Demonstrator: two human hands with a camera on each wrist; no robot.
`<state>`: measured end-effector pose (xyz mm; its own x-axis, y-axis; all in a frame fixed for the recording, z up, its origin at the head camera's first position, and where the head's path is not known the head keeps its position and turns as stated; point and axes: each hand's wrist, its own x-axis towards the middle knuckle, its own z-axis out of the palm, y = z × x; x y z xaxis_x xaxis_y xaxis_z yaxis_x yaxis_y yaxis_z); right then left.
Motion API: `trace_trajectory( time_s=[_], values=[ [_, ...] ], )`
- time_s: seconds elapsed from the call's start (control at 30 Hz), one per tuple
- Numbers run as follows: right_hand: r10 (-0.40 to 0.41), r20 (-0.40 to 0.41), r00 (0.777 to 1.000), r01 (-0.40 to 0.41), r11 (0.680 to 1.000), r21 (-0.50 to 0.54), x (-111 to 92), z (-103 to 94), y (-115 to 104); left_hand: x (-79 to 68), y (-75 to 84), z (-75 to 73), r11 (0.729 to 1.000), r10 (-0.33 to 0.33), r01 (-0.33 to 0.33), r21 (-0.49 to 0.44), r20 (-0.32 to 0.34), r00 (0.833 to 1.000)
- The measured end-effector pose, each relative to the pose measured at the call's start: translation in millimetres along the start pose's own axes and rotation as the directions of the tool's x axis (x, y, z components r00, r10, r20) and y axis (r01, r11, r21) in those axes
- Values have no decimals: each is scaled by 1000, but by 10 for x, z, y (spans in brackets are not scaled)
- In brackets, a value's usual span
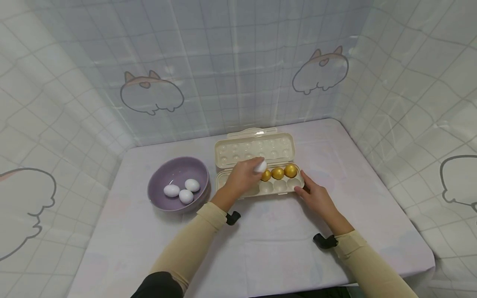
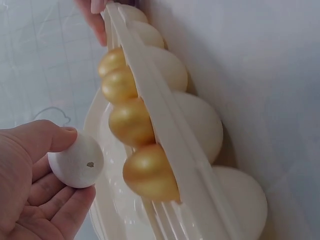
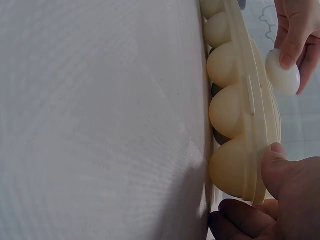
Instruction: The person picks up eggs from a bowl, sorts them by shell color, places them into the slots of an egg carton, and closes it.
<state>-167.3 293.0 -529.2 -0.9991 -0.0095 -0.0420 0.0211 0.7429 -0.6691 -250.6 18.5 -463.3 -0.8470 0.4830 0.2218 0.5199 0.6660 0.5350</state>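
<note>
My left hand (image 1: 241,177) pinches a white egg (image 2: 75,162) between thumb and fingers, above the cream egg carton (image 1: 254,150). A small dark hole shows in the egg's shell in the left wrist view. The carton lies with its lid folded back, and several gold eggs (image 1: 277,173) sit in its far row. In the near row, the cups toward the right hold nothing; those at left are partly hidden by my left hand. My right hand (image 1: 318,198) grips the carton's right end, thumb on the rim and fingers curled at the end wall.
Left of the carton stands a purple bowl (image 1: 155,179) with white eggs (image 1: 186,196) at its bottom. A pale cloth (image 1: 275,252) covers the table. A grid-patterned curtain (image 1: 223,62) with cartoon animals hangs behind and along both sides.
</note>
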Motion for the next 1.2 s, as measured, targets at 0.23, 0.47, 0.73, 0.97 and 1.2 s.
trace_trajectory(
  time_s=[0.23,0.47,0.73,0.97,1.2],
  values=[
    [-2,-3,1000,2,1000,7,-5,-4,11,50,108,124,999,35,-35,-3,50,998],
    [-13,-11,1000,13,1000,6,-2,11,41,119,244,220,995,87,-92,47,95,992],
    [-34,-28,999,34,999,2,4,8,46,197,352,315,989,102,-113,92,115,988],
    [-46,-32,998,46,999,-5,12,4,21,237,379,412,983,167,-174,63,106,980],
    [-58,-47,997,57,998,-11,12,12,34,275,447,482,986,131,-144,80,149,980]
  ],
)
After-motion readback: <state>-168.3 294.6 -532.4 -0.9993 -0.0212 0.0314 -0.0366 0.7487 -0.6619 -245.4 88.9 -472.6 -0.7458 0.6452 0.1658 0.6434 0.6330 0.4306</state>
